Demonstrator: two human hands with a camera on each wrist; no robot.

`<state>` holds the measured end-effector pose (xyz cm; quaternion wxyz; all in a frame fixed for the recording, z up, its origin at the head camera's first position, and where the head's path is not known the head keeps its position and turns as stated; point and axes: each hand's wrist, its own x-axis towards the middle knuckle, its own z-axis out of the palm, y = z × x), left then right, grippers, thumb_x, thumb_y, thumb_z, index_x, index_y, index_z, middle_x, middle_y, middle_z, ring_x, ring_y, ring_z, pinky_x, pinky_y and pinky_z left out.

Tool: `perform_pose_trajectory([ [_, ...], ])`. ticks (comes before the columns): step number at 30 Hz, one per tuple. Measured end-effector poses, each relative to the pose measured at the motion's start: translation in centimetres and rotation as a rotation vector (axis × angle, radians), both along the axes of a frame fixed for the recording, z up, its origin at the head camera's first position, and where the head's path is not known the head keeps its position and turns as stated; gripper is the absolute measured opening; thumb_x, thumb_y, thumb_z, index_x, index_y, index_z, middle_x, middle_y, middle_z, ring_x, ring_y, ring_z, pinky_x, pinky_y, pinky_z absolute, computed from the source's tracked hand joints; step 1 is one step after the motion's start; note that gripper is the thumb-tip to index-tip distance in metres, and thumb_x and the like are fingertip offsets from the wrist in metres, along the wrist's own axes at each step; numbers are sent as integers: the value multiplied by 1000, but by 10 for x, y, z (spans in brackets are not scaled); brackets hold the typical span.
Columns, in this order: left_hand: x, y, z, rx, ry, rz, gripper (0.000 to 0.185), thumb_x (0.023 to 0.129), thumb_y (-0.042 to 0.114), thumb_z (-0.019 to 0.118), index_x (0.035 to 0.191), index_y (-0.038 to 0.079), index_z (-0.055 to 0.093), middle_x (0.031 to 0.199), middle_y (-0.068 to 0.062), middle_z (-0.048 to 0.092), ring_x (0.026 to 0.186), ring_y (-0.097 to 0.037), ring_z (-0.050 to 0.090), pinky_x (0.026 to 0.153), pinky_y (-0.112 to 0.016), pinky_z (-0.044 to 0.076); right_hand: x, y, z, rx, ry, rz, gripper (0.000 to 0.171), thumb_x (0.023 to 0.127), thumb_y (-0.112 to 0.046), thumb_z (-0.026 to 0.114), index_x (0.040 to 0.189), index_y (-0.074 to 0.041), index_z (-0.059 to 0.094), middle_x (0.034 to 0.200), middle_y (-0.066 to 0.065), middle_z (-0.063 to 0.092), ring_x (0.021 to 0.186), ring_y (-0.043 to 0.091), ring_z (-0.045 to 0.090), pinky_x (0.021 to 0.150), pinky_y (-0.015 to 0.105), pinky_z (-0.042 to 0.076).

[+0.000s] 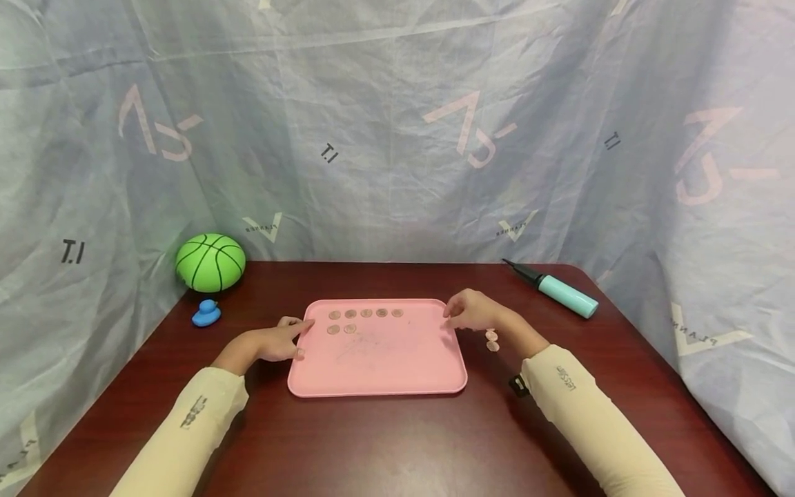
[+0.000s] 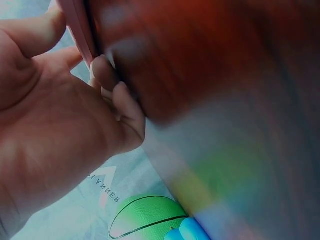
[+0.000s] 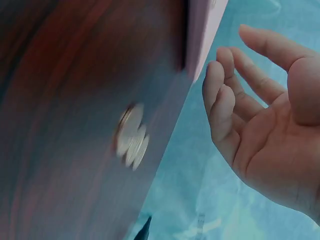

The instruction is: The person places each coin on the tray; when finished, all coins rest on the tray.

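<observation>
our left hand [image 1: 278, 340] rests on the left edge of the pink tray [image 1: 379, 366], fingers loosely curled against the rim, maybe to keep it from sliding. seven coins [image 1: 365, 314] sit in rows at the back of the tray, between our two hands. our right hand [image 1: 470, 310] floats open and empty by the tray's right edge, with a few more coins [image 1: 492, 339] on the table [image 1: 397, 442] just beside our wrist.

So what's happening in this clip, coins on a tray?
A person sits at a dark wooden table with a pink tray. Seven coins lie in two rows on it. The left hand touches the tray's left edge; the right hand hovers open at its right edge, near a few loose coins.
</observation>
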<state>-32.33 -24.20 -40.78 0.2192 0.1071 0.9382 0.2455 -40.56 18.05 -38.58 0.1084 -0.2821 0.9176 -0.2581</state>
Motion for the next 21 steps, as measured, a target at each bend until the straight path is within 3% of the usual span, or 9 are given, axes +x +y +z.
perform_pose_trajectory([
  [5, 2, 2, 1, 5, -3, -9, 80, 91, 16, 64, 157, 4, 21, 150, -27, 18, 137, -41, 24, 110, -57, 25, 1, 29, -5, 93, 56, -19, 14, 81, -15, 79, 92, -6, 74, 73, -2, 67, 61, 10, 59, 64, 30, 50],
  [10, 3, 1, 2, 7, -8, 1, 80, 91, 15, 64, 157, 3, 21, 149, -27, 19, 135, -42, 23, 109, -59, 25, 5, 52, -8, 84, -40, -22, 18, 80, -9, 77, 96, -2, 72, 68, 2, 69, 61, 15, 64, 67, 31, 50],
  [14, 3, 1, 2, 5, -11, 7, 80, 91, 16, 64, 157, 4, 20, 150, -27, 18, 136, -41, 22, 109, -58, 25, 8, 65, -11, 80, -51, 4, 18, 78, -7, 78, 94, -2, 71, 66, 1, 70, 67, 13, 64, 70, 30, 49],
  [21, 3, 2, 3, 10, -15, 11, 82, 89, 16, 65, 157, 3, 21, 149, -28, 17, 135, -43, 22, 109, -60, 25, 14, 76, -12, 95, -17, 19, 15, 76, -13, 83, 87, -8, 74, 78, -4, 70, 79, 11, 64, 69, 31, 50],
])
